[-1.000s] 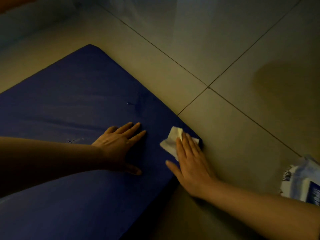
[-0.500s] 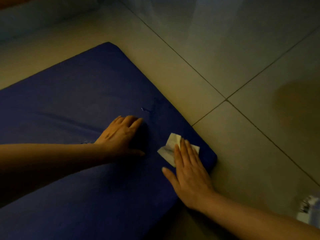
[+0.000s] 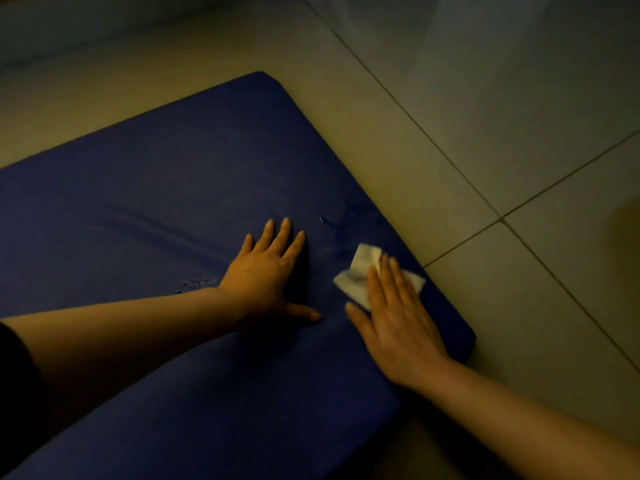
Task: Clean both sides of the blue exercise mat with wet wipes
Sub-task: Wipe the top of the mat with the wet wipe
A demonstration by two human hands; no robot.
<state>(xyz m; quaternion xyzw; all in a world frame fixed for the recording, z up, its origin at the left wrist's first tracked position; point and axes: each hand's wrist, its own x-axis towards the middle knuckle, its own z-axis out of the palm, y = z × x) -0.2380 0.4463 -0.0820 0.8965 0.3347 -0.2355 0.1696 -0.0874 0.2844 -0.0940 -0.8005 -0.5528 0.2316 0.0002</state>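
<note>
Item: blue exercise mat [image 3: 180, 188], thick padded type, lying flat on the tiled floor [image 3: 519, 140], one rounded corner near the right hand. A crease runs across its upper face; small pale flecks lie on the surface just beside the left wrist.

Item: wet wipe [image 3: 363, 271], white, bunched, pressed to the mat near its right edge.

Left hand [image 3: 266, 271]: flat, fingers straight and spread, palm down on the mat, bracing it.

Right hand [image 3: 394, 313]: fingers extended and laid flat over the wipe, pressing rather than gripping it; part of the wipe sticks out past the fingertips.

Risks, as judged:
- The bunched wipe may roll or slip from under flat fingers, since nothing pinches it.
- A stroke toward the near edge could carry the wipe off onto the floor and soil it.
- Dim light makes damp patches hard to tell; the darker streak ahead of the wipe is possibly moisture, so areas may be missed.
- The underside likely remains uncleaned.
</note>
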